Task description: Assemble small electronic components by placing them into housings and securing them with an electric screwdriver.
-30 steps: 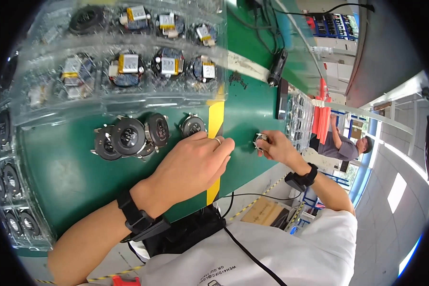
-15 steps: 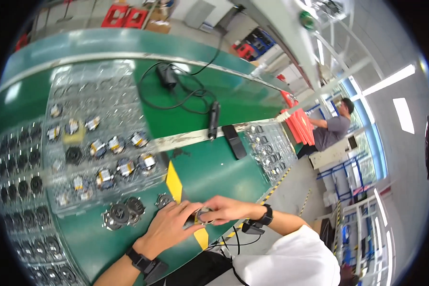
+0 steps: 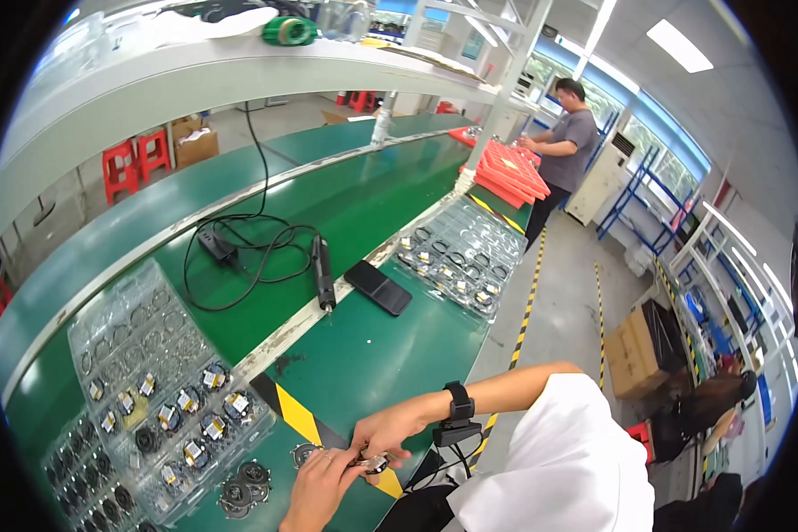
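Note:
My right hand (image 3: pixel 387 433) is closed around a small round watch case (image 3: pixel 378 463) with a silvery edge, near the front edge of the green bench. From the left, my left hand (image 3: pixel 317 489) reaches the same part, its fingertips pinched on the case's near side. Fingers cover much of the case, so its face is only partly visible. Just beyond my left fingers lies another round watch case (image 3: pixel 303 454). A small cluster of dark watch cases (image 3: pixel 245 488) rests on the bench farther left.
Clear plastic trays (image 3: pixel 206 355) of round labelled parts stand at left; another parts tray (image 3: pixel 461 253) is at far right. A black phone (image 3: pixel 379 287), a corded pen-shaped driver (image 3: pixel 323 273) and its cable lie mid-bench. A person (image 3: pixel 569 133) stands beyond stacked red trays (image 3: pixel 507 170).
The view has tilted up and swung, showing more of the shelf and aisle. The watch case stays between my hands, now turned more edge-on, with my right hand over it.

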`<state>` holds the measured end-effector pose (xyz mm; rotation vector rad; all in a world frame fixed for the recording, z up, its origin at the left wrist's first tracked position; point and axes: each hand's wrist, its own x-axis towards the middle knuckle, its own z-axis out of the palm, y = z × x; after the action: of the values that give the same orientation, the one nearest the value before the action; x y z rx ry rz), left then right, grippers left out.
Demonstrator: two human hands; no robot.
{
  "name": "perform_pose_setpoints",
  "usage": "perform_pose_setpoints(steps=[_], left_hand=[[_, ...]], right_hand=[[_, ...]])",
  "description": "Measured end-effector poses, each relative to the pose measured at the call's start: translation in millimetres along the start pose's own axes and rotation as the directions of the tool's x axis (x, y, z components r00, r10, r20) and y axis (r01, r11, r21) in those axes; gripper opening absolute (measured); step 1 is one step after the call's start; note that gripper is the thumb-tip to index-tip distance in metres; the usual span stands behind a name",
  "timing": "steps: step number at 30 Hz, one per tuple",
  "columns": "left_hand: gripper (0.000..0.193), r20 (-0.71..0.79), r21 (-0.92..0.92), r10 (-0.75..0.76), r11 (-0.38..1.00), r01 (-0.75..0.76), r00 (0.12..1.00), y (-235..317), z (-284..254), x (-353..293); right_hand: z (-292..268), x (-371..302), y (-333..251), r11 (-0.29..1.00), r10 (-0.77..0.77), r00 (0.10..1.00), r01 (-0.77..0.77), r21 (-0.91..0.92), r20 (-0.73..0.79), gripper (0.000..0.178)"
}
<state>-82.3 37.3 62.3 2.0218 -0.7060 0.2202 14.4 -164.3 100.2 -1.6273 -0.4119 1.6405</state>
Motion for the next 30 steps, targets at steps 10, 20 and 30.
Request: perform_pose_setpoints(steps=[10, 20, 30], left_hand=[[0.016, -0.208, -0.158, -0.309, 0.947, 0.280, 0.928, -1.2, -0.6, -5.4], [0.011, -0.164, -0.281, -0.425, 0.885, 0.371, 0.890, -5.0, -4.2, -0.6], [0.011, -0.378, -0.329, -0.352, 0.916, 0.230, 0.857, -4.6, 4.2, -6.4]], right_hand=[[-5.6, -7.0, -15.9, 0.821, -0.062, 0.988, -0.029, 0.570, 0.140, 0.040], [7.1, -5.3, -17.0, 0.994, -0.105, 0.994, 0.106, 0.016, -0.033, 0.031], [-7.9, -25.9, -37.5, 0.786, -0.220, 0.967, 0.101, -0.610, -0.124, 0.018]])
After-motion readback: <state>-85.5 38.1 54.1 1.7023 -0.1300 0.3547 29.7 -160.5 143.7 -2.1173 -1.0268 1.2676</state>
